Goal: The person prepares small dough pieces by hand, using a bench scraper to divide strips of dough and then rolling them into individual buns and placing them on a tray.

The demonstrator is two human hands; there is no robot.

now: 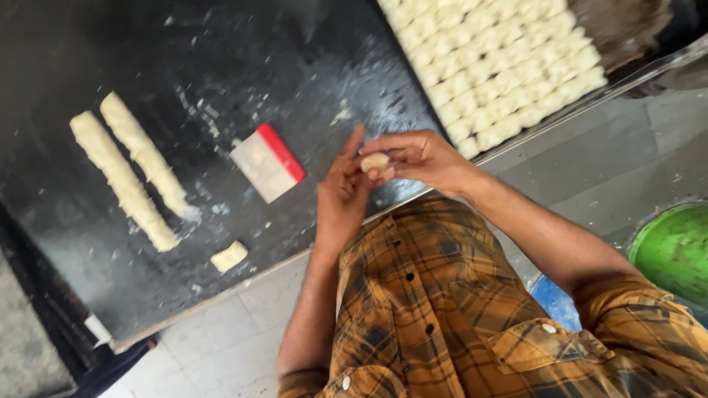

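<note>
A small pale dough piece (375,161) is pinched between my two hands over the near edge of a black counter (184,59). My right hand (420,156) curls its fingers over the piece. My left hand (341,199) stands upright against it, fingers pointing away from me. On the counter lie two long dough ropes (129,166) at the left and one short cut dough piece (228,256). A white scraper with a red handle (267,162) rests flat just left of my hands.
A metal tray (649,70) at the upper right holds several rows of shaped dough pieces (501,66). Flour dusts the counter. A green bucket (675,250) and a blue object (557,302) stand on the grey tiled floor to my right.
</note>
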